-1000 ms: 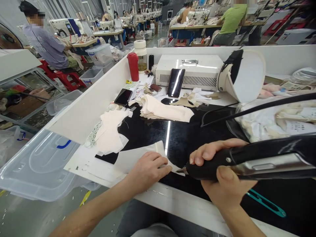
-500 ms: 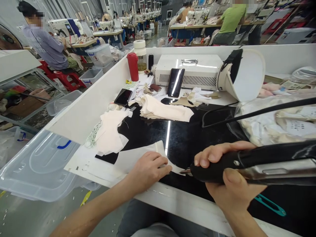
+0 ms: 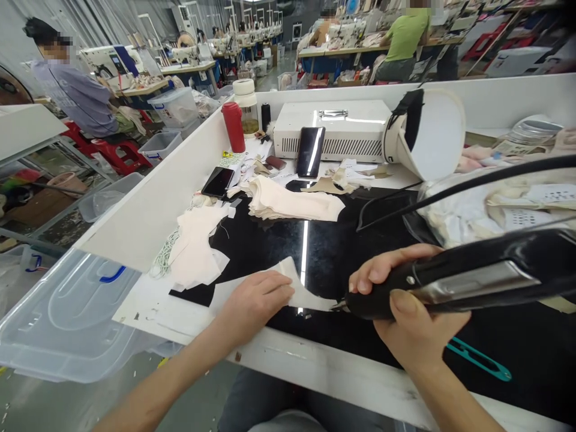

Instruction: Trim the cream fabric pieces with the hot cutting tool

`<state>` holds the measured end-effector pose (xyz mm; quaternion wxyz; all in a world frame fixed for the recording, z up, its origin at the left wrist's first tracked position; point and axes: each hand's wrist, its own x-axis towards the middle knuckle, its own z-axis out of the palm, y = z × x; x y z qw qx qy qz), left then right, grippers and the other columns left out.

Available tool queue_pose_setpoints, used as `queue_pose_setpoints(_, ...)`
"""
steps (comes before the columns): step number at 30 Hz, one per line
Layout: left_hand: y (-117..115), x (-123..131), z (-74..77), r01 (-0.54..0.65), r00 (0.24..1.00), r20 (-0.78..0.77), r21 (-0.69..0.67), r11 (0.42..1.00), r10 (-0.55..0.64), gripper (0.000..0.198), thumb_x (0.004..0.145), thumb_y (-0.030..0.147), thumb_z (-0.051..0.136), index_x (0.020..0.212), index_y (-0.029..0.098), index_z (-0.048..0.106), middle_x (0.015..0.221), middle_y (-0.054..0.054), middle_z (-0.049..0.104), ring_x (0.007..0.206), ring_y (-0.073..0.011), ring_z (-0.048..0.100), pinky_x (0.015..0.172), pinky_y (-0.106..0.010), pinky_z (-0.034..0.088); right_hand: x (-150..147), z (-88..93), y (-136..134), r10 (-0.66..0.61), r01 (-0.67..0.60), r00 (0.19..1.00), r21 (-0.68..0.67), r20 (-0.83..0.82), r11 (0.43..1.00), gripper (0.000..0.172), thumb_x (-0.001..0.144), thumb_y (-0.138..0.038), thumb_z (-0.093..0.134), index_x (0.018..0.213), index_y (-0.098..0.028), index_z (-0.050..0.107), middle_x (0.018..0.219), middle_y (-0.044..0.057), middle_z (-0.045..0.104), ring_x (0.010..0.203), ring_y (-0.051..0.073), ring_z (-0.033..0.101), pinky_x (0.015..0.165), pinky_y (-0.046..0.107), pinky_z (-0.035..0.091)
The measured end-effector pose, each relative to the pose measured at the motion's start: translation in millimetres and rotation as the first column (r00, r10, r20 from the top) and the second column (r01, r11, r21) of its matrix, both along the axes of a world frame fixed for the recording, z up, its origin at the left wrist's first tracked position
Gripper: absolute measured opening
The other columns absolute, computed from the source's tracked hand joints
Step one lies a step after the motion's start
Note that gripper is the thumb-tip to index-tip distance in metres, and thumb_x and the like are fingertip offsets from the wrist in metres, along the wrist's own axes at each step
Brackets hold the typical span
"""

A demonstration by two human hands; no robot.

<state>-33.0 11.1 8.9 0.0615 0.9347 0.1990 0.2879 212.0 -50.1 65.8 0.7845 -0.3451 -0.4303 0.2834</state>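
Observation:
My left hand lies on a pale fabric piece, fingers stretched out over it and pressing it against the black board. In my right hand is a black corded handheld tool with a silver lever along its side. The tool's narrow metal tip touches the right end of the fabric piece, at its curved lower edge. Behind my left hand lies another cream fabric piece. A stack of cream fabric pieces rests further back on the board.
A white vented box stands at the back, with a black phone leaning on it. Beside it are a red bottle and a white cone-shaped cover. A teal tool lies near my right wrist. Plastic-bagged pieces sit at right.
My left hand has shifted left along the fabric, baring more of its curved edge. The tool has moved slightly right along the piece, and its rear has tilted. The whole view has shifted a little.

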Motion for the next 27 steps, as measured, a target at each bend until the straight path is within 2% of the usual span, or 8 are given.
queue_pose_setpoints(3,-1,-12,-3.2,-0.031,0.996,-0.088,0.011,0.999,0.032,0.021,0.119,0.012,0.054,0.127,0.016,0.073,0.127,-0.010,0.084,0.117,-0.0242,0.082,0.106,-0.043,0.070,12,-4.1,16,-0.023,0.023,1.000,0.021,-0.009,1.000,0.037,0.087,-0.036,0.099,0.114,-0.030,0.075,0.078,-0.003,0.073,0.057,0.018,0.067,0.054,0.034,0.060)
queue_pose_setpoints(6,-13,-11,1.2,-0.072,0.984,-0.167,-0.020,0.997,0.068,0.022,0.115,0.005,0.056,0.126,0.015,0.073,0.125,-0.011,0.082,0.109,-0.0245,0.081,0.097,-0.039,0.072,20,-5.0,32,-0.075,0.076,0.997,0.027,-0.032,0.997,0.038,0.085,-0.039,0.101,0.111,-0.031,0.074,0.078,-0.003,0.072,0.058,0.019,0.066,0.055,0.035,0.059)
queue_pose_setpoints(12,-20,9,36.9,-0.184,0.939,-0.334,-0.281,0.942,0.083,0.018,0.117,0.011,0.057,0.116,0.020,0.073,0.107,-0.003,0.078,0.088,-0.0187,0.079,0.082,-0.032,0.070,17,-2.1,40,-0.086,0.089,0.994,0.030,-0.073,0.996,0.041,0.085,-0.044,0.100,0.113,-0.031,0.073,0.079,-0.005,0.071,0.059,0.017,0.065,0.057,0.034,0.058)
queue_pose_setpoints(14,-5,15,45.7,-0.155,0.937,-0.346,-0.270,0.950,0.054,0.013,0.116,0.012,0.062,0.122,0.020,0.071,0.114,-0.004,0.079,0.098,-0.0216,0.081,0.089,-0.036,0.071,12,-3.6,39,-0.054,0.056,0.996,0.023,-0.073,0.998,0.040,0.088,-0.043,0.099,0.114,-0.030,0.072,0.080,-0.006,0.071,0.060,0.016,0.066,0.059,0.033,0.060)
queue_pose_setpoints(16,17,23,49.7,-0.051,0.946,-0.323,-0.273,0.961,-0.041,0.016,0.113,0.016,0.071,0.128,0.020,0.069,0.133,-0.008,0.080,0.124,-0.0266,0.079,0.108,-0.044,0.068,6,-5.9,38,-0.028,0.029,0.997,0.010,-0.077,1.000,0.040,0.089,-0.044,0.098,0.116,-0.030,0.070,0.081,-0.006,0.072,0.061,0.015,0.068,0.061,0.033,0.062)
queue_pose_setpoints(20,55,39,48.0,0.141,0.877,-0.375,-0.398,0.906,-0.301,0.041,0.106,0.032,0.086,0.141,0.023,0.067,0.160,-0.011,0.071,0.167,-0.0325,0.052,0.139,-0.061,0.044,-4,-9.0,39,-0.022,0.021,0.995,-0.013,-0.093,1.000,0.043,0.089,-0.045,0.096,0.116,-0.029,0.067,0.083,-0.006,0.073,0.060,0.015,0.069,0.059,0.032,0.063)
queue_pose_setpoints(23,71,47,44.3,0.133,0.810,-0.455,-0.471,0.872,-0.369,0.056,0.103,0.038,0.088,0.152,0.027,0.063,0.163,-0.011,0.069,0.172,-0.0347,0.043,0.142,-0.071,0.031,-8,-8.9,39,-0.025,0.021,0.996,-0.052,-0.085,0.998,0.041,0.089,-0.042,0.095,0.115,-0.029,0.066,0.083,-0.006,0.074,0.061,0.015,0.071,0.062,0.033,0.065)
queue_pose_setpoints(27,78,49,41.4,0.105,0.773,-0.504,-0.497,0.862,-0.385,0.057,0.104,0.041,0.087,0.153,0.028,0.061,0.167,-0.013,0.064,0.173,-0.0361,0.041,0.143,-0.076,0.022,-13,-8.5,40,-0.018,0.012,0.996,-0.070,-0.090,0.997,0.041,0.088,-0.040,0.094,0.116,-0.029,0.066,0.082,-0.005,0.073,0.059,0.015,0.068,0.055,0.030,0.062)
